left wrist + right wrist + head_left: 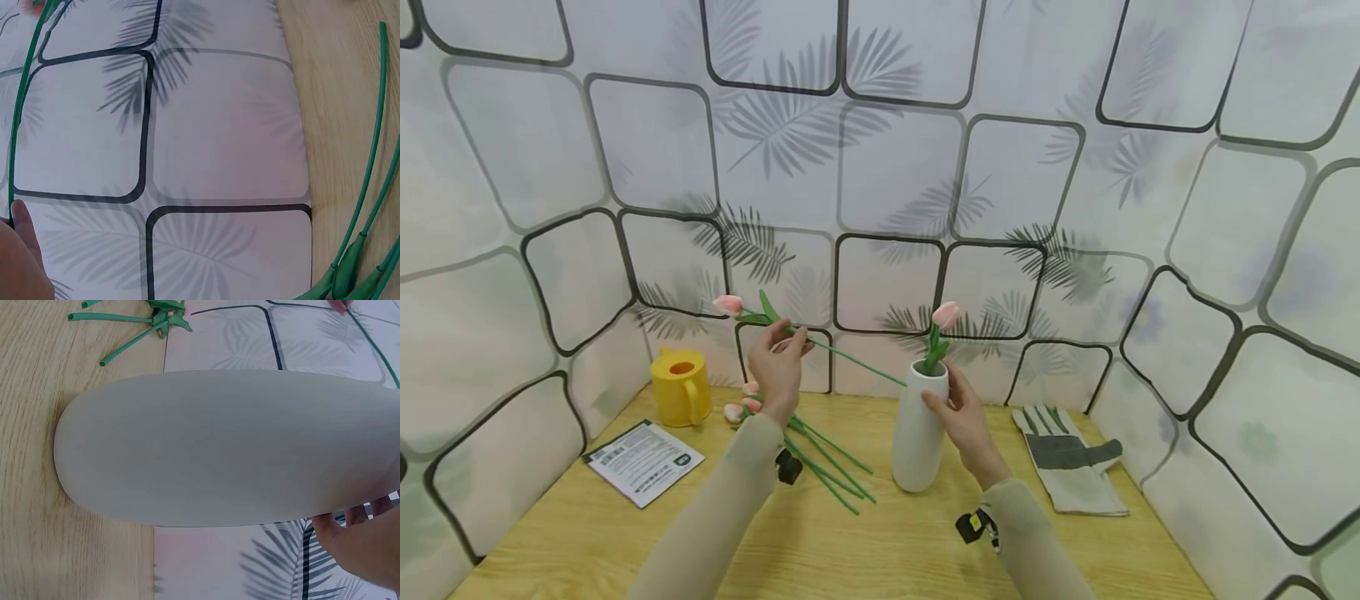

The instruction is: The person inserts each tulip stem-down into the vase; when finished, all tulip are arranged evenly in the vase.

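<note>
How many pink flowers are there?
5 that I can see: one flower in the left hand, another flower in the white vase, and three flowers on the table. More may hide behind the left arm.

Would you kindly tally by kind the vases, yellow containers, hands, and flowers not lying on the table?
Vase: 1
Yellow container: 1
Hands: 2 (left hand, right hand)
Flowers not lying on the table: 2 (vase flower, held flower)
Total: 6
</note>
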Available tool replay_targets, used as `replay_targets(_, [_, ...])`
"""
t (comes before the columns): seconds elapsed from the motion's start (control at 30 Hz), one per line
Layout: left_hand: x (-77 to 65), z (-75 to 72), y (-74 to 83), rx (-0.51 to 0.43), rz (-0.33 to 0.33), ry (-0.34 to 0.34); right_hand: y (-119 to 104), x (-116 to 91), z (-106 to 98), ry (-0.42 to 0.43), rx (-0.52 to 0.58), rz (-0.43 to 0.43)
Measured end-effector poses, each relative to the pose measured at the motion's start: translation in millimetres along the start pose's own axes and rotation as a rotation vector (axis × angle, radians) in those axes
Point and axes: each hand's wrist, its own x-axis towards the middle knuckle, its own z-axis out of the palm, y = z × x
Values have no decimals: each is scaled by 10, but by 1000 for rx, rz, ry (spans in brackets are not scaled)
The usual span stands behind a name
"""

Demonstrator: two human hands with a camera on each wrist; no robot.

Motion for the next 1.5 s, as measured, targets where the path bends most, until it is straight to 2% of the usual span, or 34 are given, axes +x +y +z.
replay_targets(0.13, [11,69,52,-35,11,20,95,42,-4,9,-2,-6])
replay_targets(0.37, [29,251,146,-106,18,42,111,35,8,13,-6,-18])
replay_targets(0.47, [49,330,181,-94,39,39,120,48,11,10,-2,-20])
replay_targets(0.63, [20,431,273,18,97,-27,123,56,24,1,9,-17])
replay_targets(0.73, [0,485,290,110,142,-82,118,58,29,-3,15,-13])
replay_targets(0.83, [-8,544,292,162,180,-123,102,65,30,-12,21,0])
replay_targets(0.93, [-11,601,246,187,234,-157,96,82,26,-16,21,10])
replay_targets(1.23, [-153,778,133,247,353,-274,119,63,24,10,13,-4])
replay_targets(1.37, [-223,852,66,289,388,-324,114,51,18,25,13,-22])
replay_targets(1.5, [-290,897,30,345,408,-334,115,47,15,29,15,-20])
